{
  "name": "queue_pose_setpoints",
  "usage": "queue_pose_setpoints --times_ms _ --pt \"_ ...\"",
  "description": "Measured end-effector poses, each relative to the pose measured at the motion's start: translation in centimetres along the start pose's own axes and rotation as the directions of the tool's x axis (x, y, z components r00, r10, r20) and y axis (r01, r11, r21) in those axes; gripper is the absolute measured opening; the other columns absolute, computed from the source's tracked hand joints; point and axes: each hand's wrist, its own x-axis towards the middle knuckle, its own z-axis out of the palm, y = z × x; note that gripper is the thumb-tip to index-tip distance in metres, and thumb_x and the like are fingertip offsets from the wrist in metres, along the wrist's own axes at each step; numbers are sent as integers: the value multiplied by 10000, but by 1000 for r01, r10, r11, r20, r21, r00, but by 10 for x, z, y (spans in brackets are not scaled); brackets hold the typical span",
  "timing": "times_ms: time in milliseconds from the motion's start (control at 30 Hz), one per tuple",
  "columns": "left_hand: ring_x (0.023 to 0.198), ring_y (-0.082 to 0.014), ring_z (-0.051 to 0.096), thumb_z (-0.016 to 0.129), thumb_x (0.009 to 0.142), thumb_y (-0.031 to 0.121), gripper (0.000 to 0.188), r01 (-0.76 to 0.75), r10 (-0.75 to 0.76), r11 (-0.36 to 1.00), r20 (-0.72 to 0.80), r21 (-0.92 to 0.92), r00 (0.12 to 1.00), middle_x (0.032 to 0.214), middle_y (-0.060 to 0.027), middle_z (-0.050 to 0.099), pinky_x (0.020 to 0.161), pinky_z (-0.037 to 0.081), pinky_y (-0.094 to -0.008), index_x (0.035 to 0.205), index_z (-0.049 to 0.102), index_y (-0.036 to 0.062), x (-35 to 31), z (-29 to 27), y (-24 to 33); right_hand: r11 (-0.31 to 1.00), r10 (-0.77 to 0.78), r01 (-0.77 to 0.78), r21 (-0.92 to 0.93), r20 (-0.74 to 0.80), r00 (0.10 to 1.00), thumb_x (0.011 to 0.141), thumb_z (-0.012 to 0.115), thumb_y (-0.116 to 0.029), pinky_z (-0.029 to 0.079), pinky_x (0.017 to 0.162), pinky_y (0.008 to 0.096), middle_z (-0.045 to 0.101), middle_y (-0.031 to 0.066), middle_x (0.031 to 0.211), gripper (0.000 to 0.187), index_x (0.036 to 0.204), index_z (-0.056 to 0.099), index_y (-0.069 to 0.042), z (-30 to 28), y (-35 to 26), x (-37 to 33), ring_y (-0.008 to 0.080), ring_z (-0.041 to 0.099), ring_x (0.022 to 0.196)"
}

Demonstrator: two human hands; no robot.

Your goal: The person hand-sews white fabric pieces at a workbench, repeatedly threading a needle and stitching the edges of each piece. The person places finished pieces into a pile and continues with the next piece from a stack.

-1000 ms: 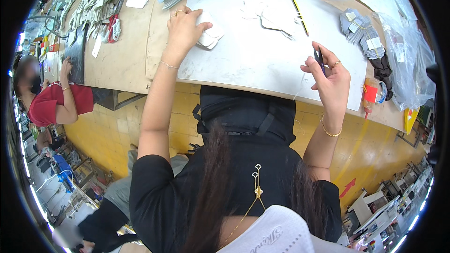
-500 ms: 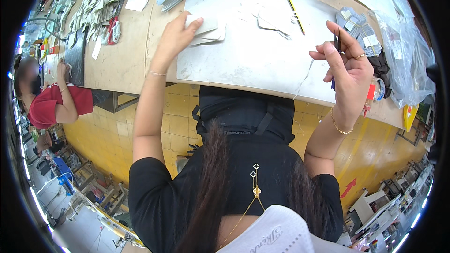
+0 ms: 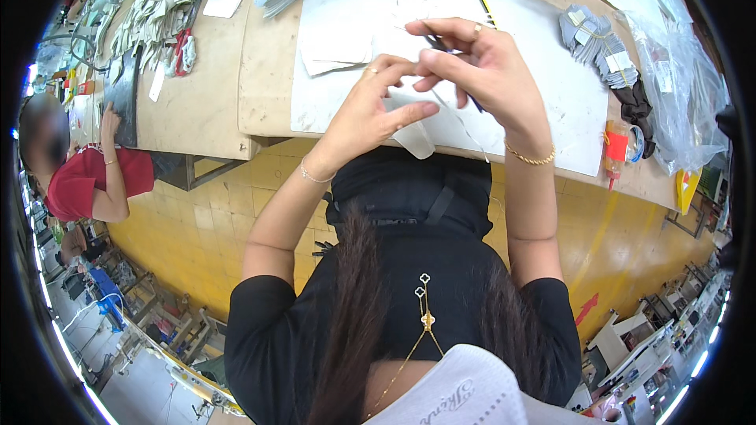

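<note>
My left hand (image 3: 366, 114) and my right hand (image 3: 484, 79) meet over the front of a white sheet (image 3: 551, 102) on the table. A pale, rounded flat piece (image 3: 414, 140) sits in my left hand's grasp, its lower end showing below the thumb at the table edge. In my right hand are small dark thread snips (image 3: 433, 41), partly hidden by the fingers. A thin white strip (image 3: 465, 127) trails from between the hands towards the table edge. Left of them lies a small stack of white flat pieces (image 3: 339, 51).
Bundles of grey pieces (image 3: 598, 46) and clear plastic bags (image 3: 673, 86) lie at right, near a red-labelled bottle (image 3: 616, 148). A black-and-yellow pencil (image 3: 480, 0) lies behind my right hand. Loose cut pieces (image 3: 165, 12) heap at far left; a person in red (image 3: 98, 169) works there.
My left hand has left the stack and come right and nearer with a pale piece. My right hand has swung left to meet it, still holding the snips and strip.
</note>
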Motion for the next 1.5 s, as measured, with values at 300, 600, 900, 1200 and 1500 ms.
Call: queue_pose_setpoints --times_ms 300,600,900,1200,1500 --pt "777 -110 579 771 906 141 130 43 -112 942 -191 -334 975 847 -47 675 700 458 -276 956 775 22 0 3 14 997 39 -25 71 -197 980 917 804 -265 422 610 205 648 -30 789 310 1111 754 -28 6 29 15 41 514 681" --pt "890 -233 656 792 870 153 174 -72 88 989 -117 132 989 945 -81 705 822 514 -361 995 758 38 -18 7 -1 962 -261 240 -129 -178 949 907 799 -203 454 668 227 702 1 950 188 966 749 -32 17 55 -4 54 529 743" --pt "1249 -264 555 729 914 258 419 -394 323 702 228 594 919 1377 -103 601 1030 442 -445 1256 658 27 -63 33 -44 782 -532 618 84 -426 732 980 644 -113 312 420 201 594 47 789 127 1074 653 -28 -120 -21 -148 70 458 483" --pt "1238 -326 470 726 920 224 524 -68 179 692 -80 718 981 1388 -168 501 1040 371 -452 1383 586 22 -40 73 -34 985 170 -154 79 -267 949 943 743 -191 317 464 179 693 14 758 201 1029 719 -11 -40 47 -75 3 436 530" --pt "1180 -245 570 744 888 146 364 -184 279 705 -29 685 960 1238 -57 637 993 389 -427 1237 697 57 -50 47 -45 936 135 -151 -319 -74 988 970 705 -219 483 698 270 675 11 796 245 988 732 24 1 103 -3 89 564 734"
